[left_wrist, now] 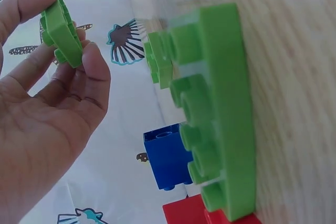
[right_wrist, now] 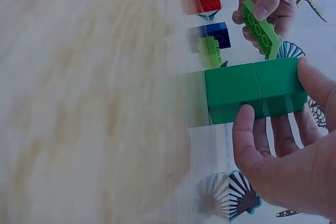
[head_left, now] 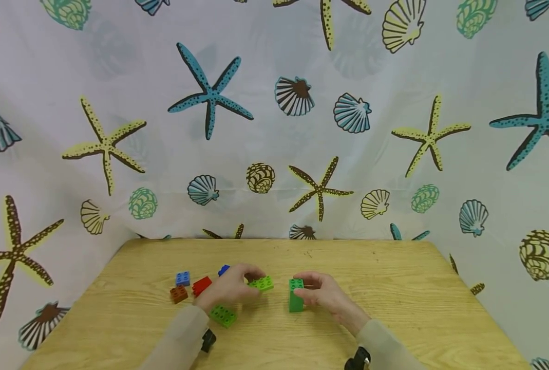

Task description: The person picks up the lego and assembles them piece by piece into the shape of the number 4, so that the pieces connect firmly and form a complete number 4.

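Note:
My left hand (head_left: 231, 285) pinches a lime green toy building brick (left_wrist: 65, 34) between thumb and fingers, its studs facing up, raised above the table. In the right wrist view that brick (right_wrist: 261, 31) shows its hollow underside. My right hand (head_left: 324, 296) grips a stack of two darker green bricks (right_wrist: 233, 94), one on top of the other with a seam between them. The stack (head_left: 296, 300) stands upright on the table. Another lime green brick (right_wrist: 211, 52) sits on the table near the hands. A flat green brick (head_left: 223, 316) lies beside my left wrist.
Left of my left hand lie a red brick (head_left: 202, 285), a brown brick (head_left: 178, 294) and a light blue brick (head_left: 183, 278). A dark blue brick (head_left: 223, 270) is partly behind that hand. The wooden table (head_left: 417, 288) meets a shell-patterned curtain (head_left: 265, 139) at the back.

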Available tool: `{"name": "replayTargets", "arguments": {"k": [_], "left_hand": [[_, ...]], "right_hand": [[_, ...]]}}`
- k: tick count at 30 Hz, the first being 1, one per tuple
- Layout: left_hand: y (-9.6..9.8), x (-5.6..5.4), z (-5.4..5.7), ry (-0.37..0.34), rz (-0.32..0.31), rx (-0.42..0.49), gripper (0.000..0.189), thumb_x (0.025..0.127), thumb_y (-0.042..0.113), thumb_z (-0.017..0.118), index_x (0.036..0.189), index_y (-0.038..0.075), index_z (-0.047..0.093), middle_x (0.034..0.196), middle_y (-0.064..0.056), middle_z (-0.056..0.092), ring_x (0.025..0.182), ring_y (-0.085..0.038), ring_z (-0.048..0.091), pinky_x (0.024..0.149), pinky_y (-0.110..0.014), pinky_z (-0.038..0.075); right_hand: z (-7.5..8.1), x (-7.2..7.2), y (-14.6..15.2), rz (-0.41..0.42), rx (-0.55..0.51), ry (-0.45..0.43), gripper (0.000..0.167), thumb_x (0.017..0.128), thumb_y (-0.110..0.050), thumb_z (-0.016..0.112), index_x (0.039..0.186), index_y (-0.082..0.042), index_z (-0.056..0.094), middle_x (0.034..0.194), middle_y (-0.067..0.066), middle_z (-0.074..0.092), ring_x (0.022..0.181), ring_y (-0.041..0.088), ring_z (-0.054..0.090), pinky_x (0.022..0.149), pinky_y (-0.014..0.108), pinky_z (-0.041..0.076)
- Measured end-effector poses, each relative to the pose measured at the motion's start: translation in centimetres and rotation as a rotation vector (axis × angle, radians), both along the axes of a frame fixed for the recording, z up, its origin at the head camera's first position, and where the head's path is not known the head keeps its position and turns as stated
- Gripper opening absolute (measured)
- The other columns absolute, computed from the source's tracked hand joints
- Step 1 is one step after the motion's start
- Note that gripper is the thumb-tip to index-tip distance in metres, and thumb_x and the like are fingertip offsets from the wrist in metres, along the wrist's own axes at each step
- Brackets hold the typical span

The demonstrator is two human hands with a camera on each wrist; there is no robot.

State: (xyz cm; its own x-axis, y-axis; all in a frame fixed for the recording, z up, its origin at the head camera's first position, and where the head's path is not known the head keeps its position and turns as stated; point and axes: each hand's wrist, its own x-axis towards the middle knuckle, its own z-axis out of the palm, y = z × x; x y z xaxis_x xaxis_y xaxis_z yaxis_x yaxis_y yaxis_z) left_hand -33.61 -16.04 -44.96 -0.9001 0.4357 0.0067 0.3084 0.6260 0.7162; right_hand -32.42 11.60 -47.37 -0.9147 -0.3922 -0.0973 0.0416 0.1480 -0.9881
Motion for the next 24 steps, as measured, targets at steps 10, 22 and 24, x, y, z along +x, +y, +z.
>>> {"name": "replayTargets", "arguments": {"k": [10,22,24], "left_hand": [[0.8,0.3,0.1,0.043,0.104,0.116,0.04,0.086,0.021,0.073,0.124,0.014,0.065,0.119,-0.001,0.065,0.105,-0.019,0.055,0.089,-0.043,0.048],[2.1,0.0,-0.4,-0.008,0.203,0.314,0.04,0.086,0.021,0.075,0.124,0.014,0.067,0.118,-0.002,0.066,0.106,-0.02,0.058,0.094,-0.042,0.05],[2.3,0.1,-0.6,-0.01,0.19,0.326,0.04,0.086,0.022,0.075,0.124,0.012,0.066,0.118,-0.003,0.067,0.106,-0.02,0.059,0.092,-0.041,0.051]], "right_hand": [[0.0,0.0,-0.2,-0.017,0.008,-0.005,0.054,0.089,-0.026,0.073,0.137,-0.006,0.056,0.119,0.007,0.063,0.077,0.014,0.056,0.066,0.027,0.048],[0.0,0.5,-0.7,-0.055,-0.034,-0.042,0.052,0.089,-0.026,0.073,0.135,-0.008,0.058,0.12,0.007,0.061,0.09,0.013,0.058,0.075,0.031,0.053],[0.0,0.6,-0.7,-0.06,-0.036,-0.043,0.05,0.089,-0.027,0.074,0.134,-0.009,0.059,0.121,0.008,0.061,0.091,0.014,0.058,0.075,0.032,0.053]]}}
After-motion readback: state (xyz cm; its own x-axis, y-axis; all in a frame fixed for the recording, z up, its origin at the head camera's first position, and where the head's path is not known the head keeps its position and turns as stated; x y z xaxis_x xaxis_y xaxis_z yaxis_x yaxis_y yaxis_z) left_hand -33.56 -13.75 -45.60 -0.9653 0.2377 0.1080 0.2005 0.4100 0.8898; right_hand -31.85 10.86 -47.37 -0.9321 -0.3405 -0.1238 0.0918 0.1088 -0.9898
